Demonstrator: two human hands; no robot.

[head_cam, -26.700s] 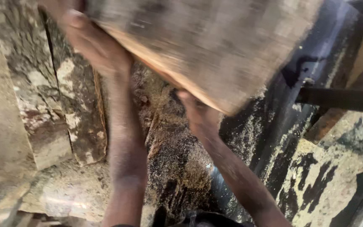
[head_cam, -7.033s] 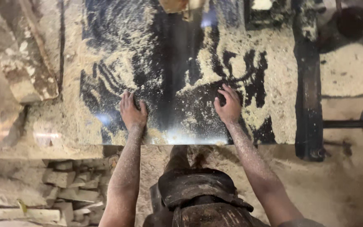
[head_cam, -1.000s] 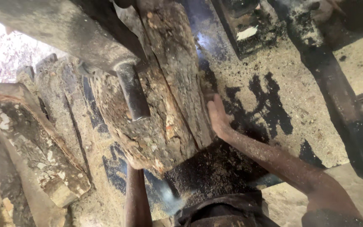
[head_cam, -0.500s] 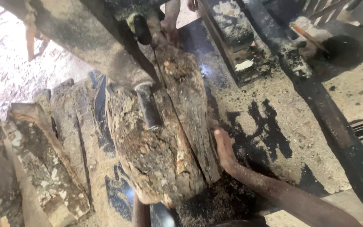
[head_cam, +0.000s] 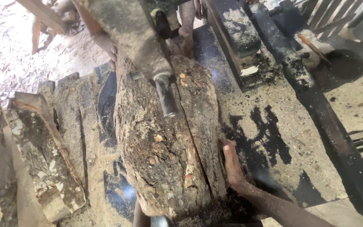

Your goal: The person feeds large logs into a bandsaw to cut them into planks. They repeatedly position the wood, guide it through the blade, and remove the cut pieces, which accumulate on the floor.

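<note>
1. The right hand lies flat with fingers spread narrow against the right flank of the log, gripping nothing. The left hand is hidden beneath the log's near end; only a forearm shows, so its state cannot be told.
2. The log lies lengthwise on the dark, sawdust-strewn bench, with a cut running along its length and the saw blade standing in it.
3. Beyond, another person's hands rest on the far end.
4. The risk, as a judgement: the right hand sits close beside the cut, and a slip on loose sawdust could carry it toward the blade; crumbly bark could break away and let the log roll.
5. The bark is rough, flaking and brown; the rough slabs to the left are pale and splintery.
</note>
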